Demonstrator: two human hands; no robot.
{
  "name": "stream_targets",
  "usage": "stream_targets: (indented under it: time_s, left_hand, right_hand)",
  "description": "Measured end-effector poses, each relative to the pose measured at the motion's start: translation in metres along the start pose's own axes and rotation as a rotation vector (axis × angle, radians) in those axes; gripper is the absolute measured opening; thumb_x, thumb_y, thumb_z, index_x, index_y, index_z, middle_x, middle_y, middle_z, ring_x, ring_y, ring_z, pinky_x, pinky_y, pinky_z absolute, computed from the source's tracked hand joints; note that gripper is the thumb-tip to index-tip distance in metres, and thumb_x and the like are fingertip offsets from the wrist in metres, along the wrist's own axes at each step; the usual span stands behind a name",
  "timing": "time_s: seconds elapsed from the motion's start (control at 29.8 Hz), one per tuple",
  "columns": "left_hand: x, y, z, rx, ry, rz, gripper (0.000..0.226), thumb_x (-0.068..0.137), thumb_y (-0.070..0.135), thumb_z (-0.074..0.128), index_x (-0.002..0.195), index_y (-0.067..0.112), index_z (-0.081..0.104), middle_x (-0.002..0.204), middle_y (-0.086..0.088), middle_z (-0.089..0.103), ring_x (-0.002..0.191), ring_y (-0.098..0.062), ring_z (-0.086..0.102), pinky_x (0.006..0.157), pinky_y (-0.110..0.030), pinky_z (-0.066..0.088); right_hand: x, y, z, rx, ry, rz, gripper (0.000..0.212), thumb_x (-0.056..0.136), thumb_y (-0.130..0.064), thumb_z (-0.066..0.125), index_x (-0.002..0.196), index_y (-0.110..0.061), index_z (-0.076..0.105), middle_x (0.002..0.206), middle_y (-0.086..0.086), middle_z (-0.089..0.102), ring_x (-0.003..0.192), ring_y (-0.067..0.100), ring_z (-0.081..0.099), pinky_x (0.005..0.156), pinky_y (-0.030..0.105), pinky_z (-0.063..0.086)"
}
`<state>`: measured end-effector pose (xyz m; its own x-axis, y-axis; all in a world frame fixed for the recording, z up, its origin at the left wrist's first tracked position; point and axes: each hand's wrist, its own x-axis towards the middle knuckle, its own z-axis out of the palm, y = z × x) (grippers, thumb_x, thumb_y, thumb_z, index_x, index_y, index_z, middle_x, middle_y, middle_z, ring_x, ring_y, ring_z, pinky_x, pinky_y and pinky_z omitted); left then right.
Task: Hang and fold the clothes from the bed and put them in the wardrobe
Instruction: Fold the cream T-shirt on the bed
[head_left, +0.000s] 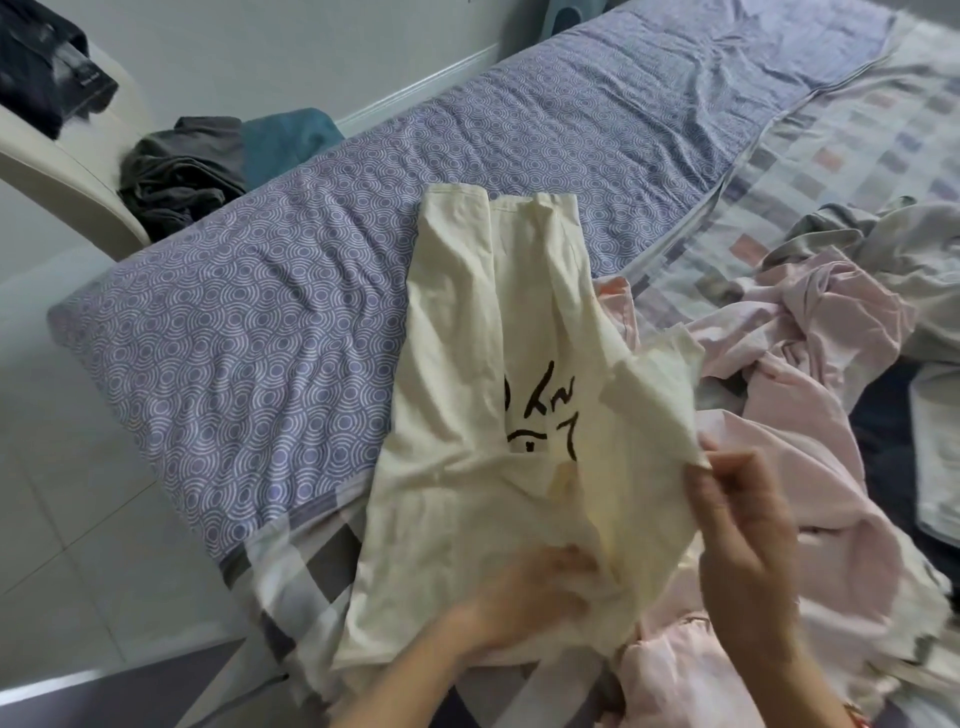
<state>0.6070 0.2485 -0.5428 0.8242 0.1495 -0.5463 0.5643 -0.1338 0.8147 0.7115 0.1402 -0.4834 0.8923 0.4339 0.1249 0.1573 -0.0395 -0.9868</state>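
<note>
Both hands worked at the bottom of the frame. Right hand (743, 525) pinched an edge of the cream T-shirt (457, 415) between thumb and fingers. Left hand (524, 597) lay blurred on its lower folds, and I could not tell its grip. That shirt lay spread mid-frame over the purple patterned sheet (249, 291), beside a crumpled pink garment (789, 415) at right.

My left hand (524, 597) and right hand (737, 525) are bare. My left forearm (410, 680) and right forearm (779, 654) are bare too, and my fingers look blurred.
</note>
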Motion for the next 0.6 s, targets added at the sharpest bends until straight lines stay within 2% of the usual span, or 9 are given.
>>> stream_targets:
  time_s: [0.07,0.1,0.17,0.27,0.34,0.4,0.47,0.54,0.6]
  left_hand:
    - [0.003,-0.005,-0.013,-0.377,0.178,-0.057,0.028,0.097,0.011,0.043,0.121,0.008,0.058,0.114,0.006,0.061,0.089,0.014,0.058,0.078,-0.009,0.041]
    - [0.003,-0.011,-0.025,-0.597,0.246,-0.120,0.028,0.099,0.020,0.039,0.112,0.012,0.062,0.108,0.005,0.065,0.088,0.007,0.060,0.077,-0.018,0.043]
    - [-0.002,-0.030,-0.052,-0.991,0.311,-0.212,0.039,0.096,0.040,0.034,0.100,0.014,0.063,0.095,-0.005,0.067,0.083,-0.015,0.062,0.073,-0.031,0.043]
    - [-0.014,-0.053,-0.086,-1.230,0.411,-0.264,0.044,0.093,0.045,0.036,0.100,0.010,0.062,0.094,-0.012,0.064,0.086,-0.029,0.058,0.079,-0.044,0.043]
    - [-0.012,-0.068,-0.091,-1.024,0.522,-0.315,0.039,0.093,0.045,0.042,0.106,0.014,0.060,0.102,-0.010,0.065,0.095,-0.029,0.059,0.086,-0.048,0.047]
    - [-0.005,-0.076,-0.089,-0.774,0.638,-0.298,0.049,0.081,0.047,0.063,0.117,0.014,0.057,0.118,-0.011,0.062,0.106,-0.028,0.059,0.092,-0.048,0.048]
    - [0.003,-0.072,-0.086,-0.586,0.706,-0.215,0.058,0.077,0.033,0.073,0.127,0.010,0.053,0.131,-0.009,0.055,0.120,-0.024,0.052,0.102,-0.036,0.041]
    - [0.014,-0.070,-0.082,-0.308,0.756,-0.191,0.053,0.078,0.023,0.074,0.124,0.006,0.054,0.129,-0.009,0.054,0.120,-0.020,0.050,0.097,-0.023,0.037]
    - [0.020,-0.066,-0.078,0.015,0.796,-0.211,0.040,0.077,0.024,0.074,0.111,0.008,0.060,0.116,-0.011,0.055,0.108,-0.021,0.053,0.084,-0.020,0.036]
  right_hand:
    - [-0.007,-0.001,0.008,-0.260,-0.160,-0.118,0.018,0.084,-0.056,0.050,0.082,-0.038,0.048,0.093,-0.030,0.060,0.086,0.000,0.056,0.076,0.015,0.043]
    - [-0.011,0.001,0.017,-0.392,-0.264,-0.183,0.007,0.086,-0.045,0.048,0.084,-0.038,0.046,0.091,-0.027,0.058,0.082,-0.003,0.055,0.072,0.010,0.040]
    - [-0.027,0.014,0.045,-0.613,-0.517,-0.358,0.004,0.085,-0.024,0.046,0.086,-0.028,0.048,0.084,-0.015,0.056,0.077,0.007,0.055,0.071,0.015,0.040]
    - [-0.058,0.046,0.072,-0.785,-0.759,-0.475,0.011,0.076,-0.032,0.049,0.080,-0.024,0.056,0.091,-0.010,0.067,0.090,0.009,0.063,0.085,0.020,0.040]
    - [-0.065,0.064,0.068,-0.758,-0.675,-0.347,0.017,0.071,-0.030,0.051,0.087,-0.026,0.054,0.100,-0.007,0.067,0.094,0.009,0.060,0.085,0.019,0.035]
    - [-0.062,0.078,0.054,-0.791,-0.457,-0.171,0.040,0.065,-0.019,0.057,0.105,-0.022,0.051,0.112,0.003,0.063,0.102,0.018,0.054,0.091,0.024,0.033]
    - [-0.053,0.086,0.041,-0.957,-0.363,-0.062,0.057,0.064,-0.022,0.060,0.120,-0.020,0.048,0.121,0.006,0.057,0.108,0.026,0.053,0.095,0.031,0.033]
    - [-0.041,0.087,0.030,-1.047,-0.442,0.046,0.056,0.078,-0.032,0.061,0.129,-0.022,0.041,0.125,-0.001,0.050,0.116,0.023,0.046,0.096,0.033,0.029]
    - [-0.037,0.089,0.025,-0.991,-0.509,0.082,0.047,0.080,-0.036,0.066,0.120,-0.020,0.046,0.115,-0.003,0.051,0.109,0.022,0.048,0.084,0.031,0.029]
